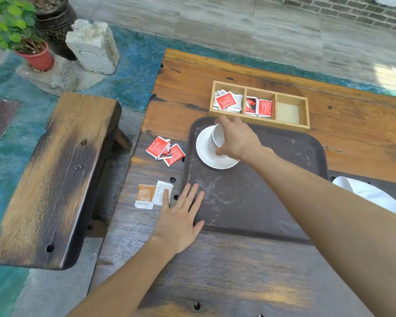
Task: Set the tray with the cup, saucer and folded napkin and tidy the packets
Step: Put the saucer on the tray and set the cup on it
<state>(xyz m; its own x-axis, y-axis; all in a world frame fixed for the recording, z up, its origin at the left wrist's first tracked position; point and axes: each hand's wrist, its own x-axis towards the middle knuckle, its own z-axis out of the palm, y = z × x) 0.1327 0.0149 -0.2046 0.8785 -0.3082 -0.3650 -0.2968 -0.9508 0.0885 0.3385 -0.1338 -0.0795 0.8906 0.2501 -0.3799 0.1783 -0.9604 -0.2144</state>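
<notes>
The right hand [236,139] has its fingers [224,121] wrapped round the white cup [217,136], which is tilted on its side over the saucer [206,154] at the tray's [249,202] far left corner; whether the cup touches the saucer cannot be told. Both look like glazed ceramic: stiff, smooth, fairly light, and likely to chip if knocked together, so the cup is best held round its wall, as it is, and set down gently upright in the saucer's well. The left hand [181,216] lies flat with fingers spread and gripping nothing, its palm over the tray's near left edge, one fingertip on a white packet [164,193] beside an orange packet [144,195] on the surface [215,271]. More red packets [165,151] lie loose just off the tray's left edge; they are thin, light and floppy, best pinched by an edge or slid together. A wooden box [304,110] beyond the tray's far edge holds packets in its left and middle compartments; the right one is bare. Something white at the tray's right edge [370,195], probably the napkin, is soft and will crease. The surface is rough, dark, weathered planks with bolt holes. Outside it are a bench [55,179], a paved floor, a stone block [93,45] and a potted plant [36,57].
</notes>
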